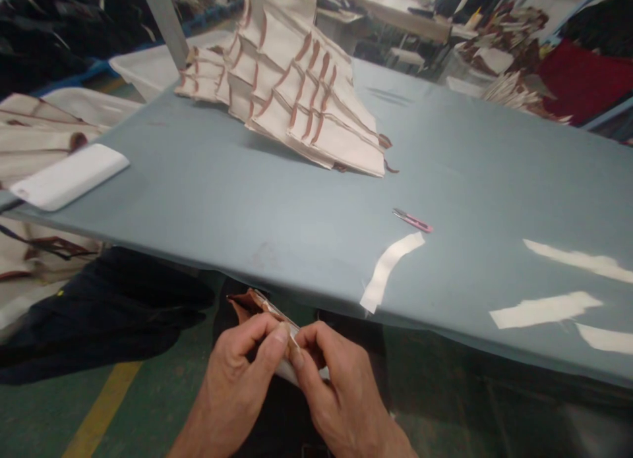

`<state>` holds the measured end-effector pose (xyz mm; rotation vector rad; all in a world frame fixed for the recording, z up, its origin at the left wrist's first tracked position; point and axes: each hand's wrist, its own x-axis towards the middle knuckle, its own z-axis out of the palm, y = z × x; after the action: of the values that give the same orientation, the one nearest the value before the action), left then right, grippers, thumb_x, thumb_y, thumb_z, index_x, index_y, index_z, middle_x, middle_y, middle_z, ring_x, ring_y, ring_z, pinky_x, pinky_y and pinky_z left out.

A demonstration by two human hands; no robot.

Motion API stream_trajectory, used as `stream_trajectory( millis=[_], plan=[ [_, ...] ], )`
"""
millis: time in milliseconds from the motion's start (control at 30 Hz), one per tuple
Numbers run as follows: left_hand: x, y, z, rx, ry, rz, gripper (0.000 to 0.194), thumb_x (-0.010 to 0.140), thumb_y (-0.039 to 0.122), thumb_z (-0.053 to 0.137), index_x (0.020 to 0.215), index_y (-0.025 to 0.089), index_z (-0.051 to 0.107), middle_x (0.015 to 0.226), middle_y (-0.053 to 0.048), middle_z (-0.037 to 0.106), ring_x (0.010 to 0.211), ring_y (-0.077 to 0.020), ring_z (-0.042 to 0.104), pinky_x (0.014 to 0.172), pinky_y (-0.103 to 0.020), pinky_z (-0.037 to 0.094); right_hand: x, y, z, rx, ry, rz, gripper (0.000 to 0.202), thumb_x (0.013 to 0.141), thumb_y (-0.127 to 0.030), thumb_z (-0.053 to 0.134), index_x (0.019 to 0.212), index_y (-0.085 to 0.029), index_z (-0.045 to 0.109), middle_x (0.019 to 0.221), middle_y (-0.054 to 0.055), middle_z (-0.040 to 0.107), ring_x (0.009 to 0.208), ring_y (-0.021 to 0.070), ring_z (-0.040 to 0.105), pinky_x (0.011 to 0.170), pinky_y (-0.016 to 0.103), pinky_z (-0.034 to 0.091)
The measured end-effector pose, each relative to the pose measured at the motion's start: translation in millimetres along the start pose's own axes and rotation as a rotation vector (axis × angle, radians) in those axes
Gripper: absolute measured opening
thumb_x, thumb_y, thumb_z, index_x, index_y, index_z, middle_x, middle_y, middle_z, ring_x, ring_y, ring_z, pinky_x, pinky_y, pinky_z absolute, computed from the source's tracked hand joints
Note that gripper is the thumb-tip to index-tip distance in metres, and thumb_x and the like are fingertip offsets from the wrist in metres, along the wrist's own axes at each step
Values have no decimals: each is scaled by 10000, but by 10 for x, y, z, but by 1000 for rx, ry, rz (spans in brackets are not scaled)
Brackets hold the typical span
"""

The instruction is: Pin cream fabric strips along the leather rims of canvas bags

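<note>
Below the near edge of the table, my left hand [247, 366] and my right hand [339, 379] pinch a fabric piece [246, 304] between thumbs and forefingers. It is cream with brown trim, and brown lining shows at its far left end. The thumbs are close together along its edge, and much of the piece is hidden behind my fingers. On the table ahead lie pink-handled thread snips [414, 221]. A cream fabric strip [392, 271] rests beside them at the table's near edge.
A blue-grey table [198, 181] spans the view. Stacked cream pieces with brown edging [297, 82] stand at its back. A white flat object [72, 176] lies at the left, and loose cream strips [546, 309] at the right. Dark cloth [109, 306] hangs lower left.
</note>
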<state>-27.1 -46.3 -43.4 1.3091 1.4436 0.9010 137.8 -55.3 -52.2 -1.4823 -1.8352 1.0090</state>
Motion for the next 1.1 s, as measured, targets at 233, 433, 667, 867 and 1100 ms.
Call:
stream_trajectory(
  millis=[233, 433, 667, 867, 1100],
  plan=[
    [9, -286, 156, -311, 50, -211, 369, 936, 492, 658, 760, 176, 733, 693, -8, 691, 650, -165, 607, 629, -223, 508, -24, 72, -2, -35, -5, -74, 301, 1073, -326, 500, 803, -211, 568, 691, -3, 651, 567, 129, 595, 573, 243, 388],
    [-34, -261, 213, -391, 64, -226, 391, 974, 497, 609, 789, 175, 734, 673, -2, 683, 623, -155, 596, 613, -214, 519, -39, 126, 43, 59, 38, -128, 308, 1072, -325, 470, 786, -222, 517, 651, -28, 568, 549, 118, 518, 563, 241, 366],
    [19, -23, 153, 151, 126, 201, 360, 960, 240, 540, 618, 192, 642, 505, 70, 556, 414, -78, 486, 412, -166, 357, 15, 133, -35, 109, 27, 129, 276, 990, -387, 576, 778, -213, 544, 620, -53, 520, 533, 111, 489, 531, 234, 340],
    [-47, -154, 360, 24, 107, 125, 405, 1004, 285, 507, 629, 187, 623, 555, 50, 581, 463, -90, 528, 448, -155, 418, 50, 117, 87, 94, 166, 69, 291, 1005, -405, 484, 780, -223, 512, 608, -50, 502, 516, 118, 498, 537, 255, 326],
    [15, -133, 409, 25, 158, 53, 379, 968, 339, 549, 643, 190, 676, 556, 38, 660, 462, -116, 617, 438, -141, 487, 57, 192, 31, 179, 87, 138, 319, 1011, -463, 504, 805, -219, 518, 627, -43, 508, 538, 123, 491, 540, 259, 322]
  ],
)
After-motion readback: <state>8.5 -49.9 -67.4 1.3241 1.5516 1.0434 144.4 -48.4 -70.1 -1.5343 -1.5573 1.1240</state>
